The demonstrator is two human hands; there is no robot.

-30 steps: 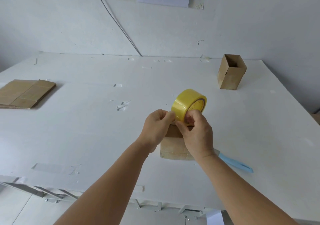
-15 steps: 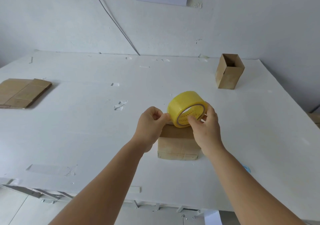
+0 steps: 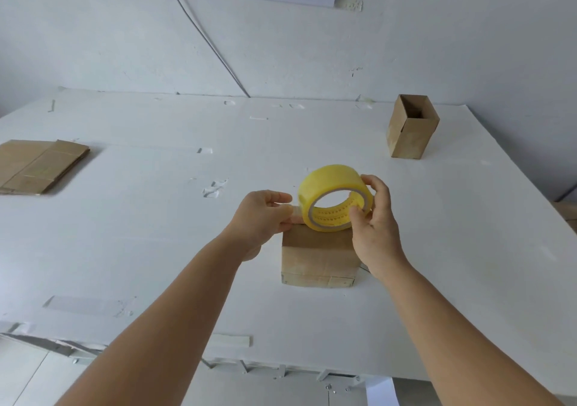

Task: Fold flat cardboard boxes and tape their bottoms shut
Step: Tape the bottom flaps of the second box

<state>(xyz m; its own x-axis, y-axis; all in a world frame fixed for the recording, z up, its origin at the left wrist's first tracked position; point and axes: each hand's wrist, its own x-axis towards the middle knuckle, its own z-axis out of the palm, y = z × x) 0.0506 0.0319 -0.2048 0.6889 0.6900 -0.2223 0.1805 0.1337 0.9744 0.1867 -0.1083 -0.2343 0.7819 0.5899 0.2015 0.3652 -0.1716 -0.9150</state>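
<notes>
— White surface (image 3: 437,234) all round, pale wall behind. Which step is this?

— Taping, I judge. The small cardboard box (image 3: 318,259) stands bottom-up just under both hands. The right hand (image 3: 373,218) has its grip round the yellow tape roll (image 3: 331,201); the left hand (image 3: 265,215) pinches the tape's free end at the box's top edge.

— Next?

— Probably pull the roll away from the left grip, across the seam, keeping the strip straight.

— Room?

— Plenty beyond the roll; the finished box (image 3: 410,128) and the flat cardboard stack (image 3: 37,165) sit well apart.

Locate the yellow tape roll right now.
Head view, centre: the yellow tape roll sits atop the near box, between the left hand and right hand.
</notes>
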